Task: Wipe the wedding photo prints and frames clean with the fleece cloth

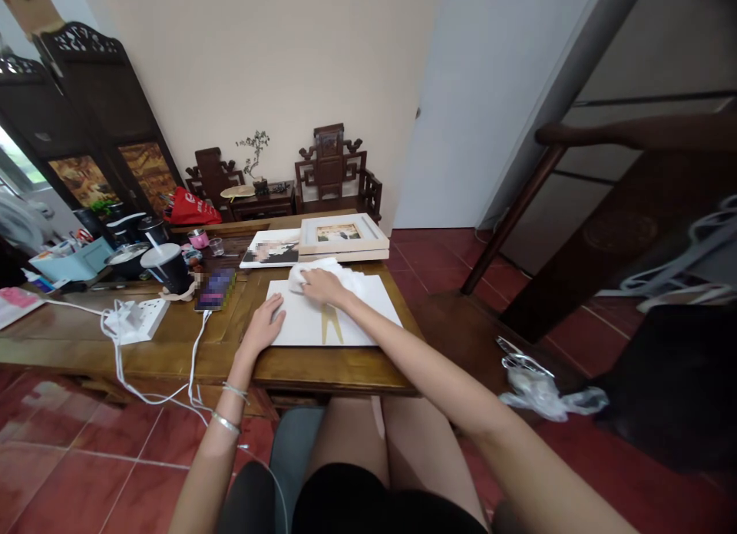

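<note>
Right hand (pixel 323 287) is clutching soft-looking cloth (pixel 348 278); left hand (pixel 266 324), fingers extended, is resting on a board (pixel 368 313), probably stiff, best held edgewise.

white cloth (pixel 350 279); white panel (pixel 296 319), tan-marked, along the near edge of the brown table (pixel 339 369); cream frame (pixel 345 250) toward its far right corner

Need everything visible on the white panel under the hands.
The white panel is a flat, roughly rectangular sheet with a smooth-looking face; its material can't be told. Two narrow tan strips run down its lower middle, spreading toward the near edge. It lies flat on the wooden table, close to the table's near edge. The left hand rests at its left edge; the right hand holds a crumpled white cloth over its far part, partly hiding it.
</note>
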Demonstrator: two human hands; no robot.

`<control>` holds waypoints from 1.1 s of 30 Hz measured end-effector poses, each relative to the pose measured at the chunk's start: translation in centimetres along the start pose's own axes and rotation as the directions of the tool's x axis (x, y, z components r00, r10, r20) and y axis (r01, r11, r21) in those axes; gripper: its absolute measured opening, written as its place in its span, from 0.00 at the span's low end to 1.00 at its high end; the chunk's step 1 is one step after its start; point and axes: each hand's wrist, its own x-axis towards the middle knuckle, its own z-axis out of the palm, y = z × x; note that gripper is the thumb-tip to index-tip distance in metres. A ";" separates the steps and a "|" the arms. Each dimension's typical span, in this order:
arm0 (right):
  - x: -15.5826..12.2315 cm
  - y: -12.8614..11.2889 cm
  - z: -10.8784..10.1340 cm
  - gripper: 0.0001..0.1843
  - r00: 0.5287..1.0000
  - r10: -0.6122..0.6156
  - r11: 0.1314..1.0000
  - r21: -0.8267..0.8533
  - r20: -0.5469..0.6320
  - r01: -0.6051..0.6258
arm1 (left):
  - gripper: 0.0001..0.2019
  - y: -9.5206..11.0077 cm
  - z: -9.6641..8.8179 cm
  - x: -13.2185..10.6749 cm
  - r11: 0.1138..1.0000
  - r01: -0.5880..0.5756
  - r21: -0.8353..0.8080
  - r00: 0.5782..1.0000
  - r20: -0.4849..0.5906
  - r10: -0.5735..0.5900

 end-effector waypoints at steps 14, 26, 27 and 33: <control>-15.3 6.0 -4.3 0.07 0.994 0.000 0.999 -0.037 0.105 0.004 | 0.23 -0.3 0.4 0.0 1.000 -0.020 0.004 1.000 -0.023 0.020; -7.5 8.3 -2.4 0.11 0.996 0.082 0.991 -0.108 0.015 -0.080 | 0.22 -0.2 0.2 -0.1 1.000 -0.011 0.016 1.000 -0.013 0.012; -6.7 8.2 -2.2 0.11 0.996 0.090 0.990 -0.111 -0.001 -0.090 | 0.22 -0.1 0.2 -0.1 1.000 -0.010 0.015 1.000 -0.011 0.011; -8.8 6.0 -2.2 0.11 1.000 -0.015 0.995 -0.094 -0.009 0.014 | 0.22 -0.1 0.2 -0.1 1.000 -0.007 0.012 1.000 -0.010 0.007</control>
